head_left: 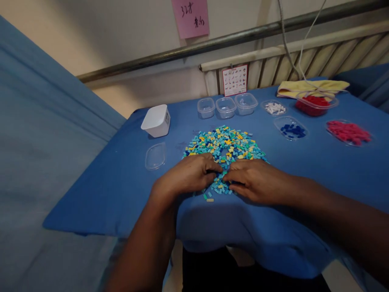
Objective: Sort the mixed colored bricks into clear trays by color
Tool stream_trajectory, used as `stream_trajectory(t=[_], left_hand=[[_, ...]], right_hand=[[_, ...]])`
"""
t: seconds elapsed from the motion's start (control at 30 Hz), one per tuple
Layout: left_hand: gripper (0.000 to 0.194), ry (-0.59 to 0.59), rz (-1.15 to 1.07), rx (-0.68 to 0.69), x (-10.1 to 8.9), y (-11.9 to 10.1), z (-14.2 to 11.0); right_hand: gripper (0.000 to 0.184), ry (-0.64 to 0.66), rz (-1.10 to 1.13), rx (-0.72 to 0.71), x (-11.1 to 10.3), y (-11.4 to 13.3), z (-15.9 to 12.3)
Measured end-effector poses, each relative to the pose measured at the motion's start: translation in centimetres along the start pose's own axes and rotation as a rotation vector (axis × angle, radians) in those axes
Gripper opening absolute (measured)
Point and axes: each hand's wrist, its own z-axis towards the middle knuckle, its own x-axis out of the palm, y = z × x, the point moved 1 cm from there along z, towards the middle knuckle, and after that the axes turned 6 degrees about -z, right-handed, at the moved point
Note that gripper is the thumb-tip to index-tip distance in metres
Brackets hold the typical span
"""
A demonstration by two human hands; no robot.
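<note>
A broad pile of small plastic toy bricks (225,140) in light blue, teal, yellow and dark blue lies on the blue cloth. My left hand (196,172) rests at the near left of the pile, fingers curled and thumb close to the index finger. Facing it from the right is my right hand (257,180), its fingers bent inward among the bricks. The fingertips of both hands nearly meet over a narrow band of bricks; anything between them is too small to make out. A few loose bricks (209,199) lie nearer to me.
Behind the pile stand clear tubs (225,108). At left are a white tub (156,121) and a clear lid (155,156). Rightward sit white pieces (275,108), dark blue pieces (293,130), red pieces (314,101), pink pieces (349,132) and a yellow cloth (294,87).
</note>
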Motion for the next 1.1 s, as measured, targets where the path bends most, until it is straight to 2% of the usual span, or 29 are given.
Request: stream_trajectory(t=[0.13,0.27,0.4,0.53,0.67,0.83,1.0,1.1], left_hand=[[0.028,-0.021,-0.009,-0.015,0.1,-0.1,0.0],[0.023,-0.047,-0.067,-0.012,-0.2,-0.3,0.1],[0.018,-0.102,-0.172,-0.164,-1.0,-0.2,-0.2],[0.015,-0.049,-0.283,-0.265,-1.5,0.1,-0.7],[0.018,0.014,-0.307,-0.225,-1.1,0.0,-1.0],[0.022,0.07,-0.289,-0.125,0.1,-0.6,-0.4],[0.017,0.012,-0.156,-0.046,0.7,-1.0,0.4],[0.014,-0.071,-0.151,-0.031,0.3,-1.1,0.6]], right_hand=[[0.018,0.036,-0.043,0.105,0.4,0.2,0.2],[0.017,0.017,-0.072,0.167,0.7,0.7,0.3],[0.014,-0.018,-0.063,0.208,0.9,0.7,0.2],[0.015,-0.016,-0.034,0.166,1.1,0.6,-0.1],[0.02,0.037,-0.045,0.112,1.2,0.6,-0.1],[0.012,0.029,-0.029,0.155,0.8,0.6,0.1],[0.016,-0.07,0.179,0.207,-0.7,-0.4,0.0],[0.015,-0.147,0.407,0.312,-1.1,-1.3,0.1]])
